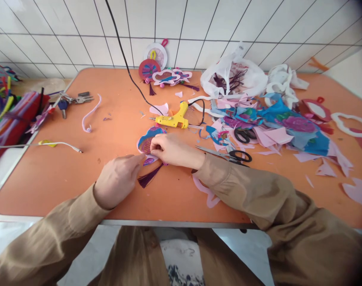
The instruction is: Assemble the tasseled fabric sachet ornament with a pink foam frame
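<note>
A blue, purple and pink cut-out ornament lies on the orange table in front of me, with a dark purple tassel hanging toward my side. My left hand has its fingers pressed together at the ornament's lower left edge. Over the right part of it, my right hand is closed in a pinch; whatever sits between those fingertips is hidden. Just beyond the ornament rests a yellow hot glue gun, its nozzle pointing left. Scissors with black handles lie beside my right sleeve.
Fabric and pink paper scraps cover the right side, with a white plastic bag behind them. Several tasselled ornaments stand by the tiled wall. Keys, a pink pipe cleaner and a white cable lie left.
</note>
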A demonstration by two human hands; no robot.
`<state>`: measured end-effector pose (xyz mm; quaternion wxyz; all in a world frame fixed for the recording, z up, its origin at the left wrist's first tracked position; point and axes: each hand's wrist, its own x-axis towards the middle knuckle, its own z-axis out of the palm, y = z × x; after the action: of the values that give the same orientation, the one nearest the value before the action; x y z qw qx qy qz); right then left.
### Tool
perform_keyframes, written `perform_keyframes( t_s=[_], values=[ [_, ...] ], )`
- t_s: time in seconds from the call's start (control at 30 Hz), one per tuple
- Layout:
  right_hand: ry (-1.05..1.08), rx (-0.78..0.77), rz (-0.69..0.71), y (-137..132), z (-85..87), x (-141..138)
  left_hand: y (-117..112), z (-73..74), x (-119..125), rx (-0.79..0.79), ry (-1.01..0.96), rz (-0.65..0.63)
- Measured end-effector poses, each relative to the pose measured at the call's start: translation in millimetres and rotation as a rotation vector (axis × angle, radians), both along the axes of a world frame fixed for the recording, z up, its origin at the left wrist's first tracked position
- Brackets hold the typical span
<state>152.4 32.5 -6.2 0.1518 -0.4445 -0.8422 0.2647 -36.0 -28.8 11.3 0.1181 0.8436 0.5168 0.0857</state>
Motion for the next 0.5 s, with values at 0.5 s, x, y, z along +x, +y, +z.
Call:
perform_keyframes(
  t_s=[0.5],
  values=[
    [-0.009,0.021,0.017,0,-1.1,0,-5,-12.6,5,0.265,0.281,-0.194]
  ],
)
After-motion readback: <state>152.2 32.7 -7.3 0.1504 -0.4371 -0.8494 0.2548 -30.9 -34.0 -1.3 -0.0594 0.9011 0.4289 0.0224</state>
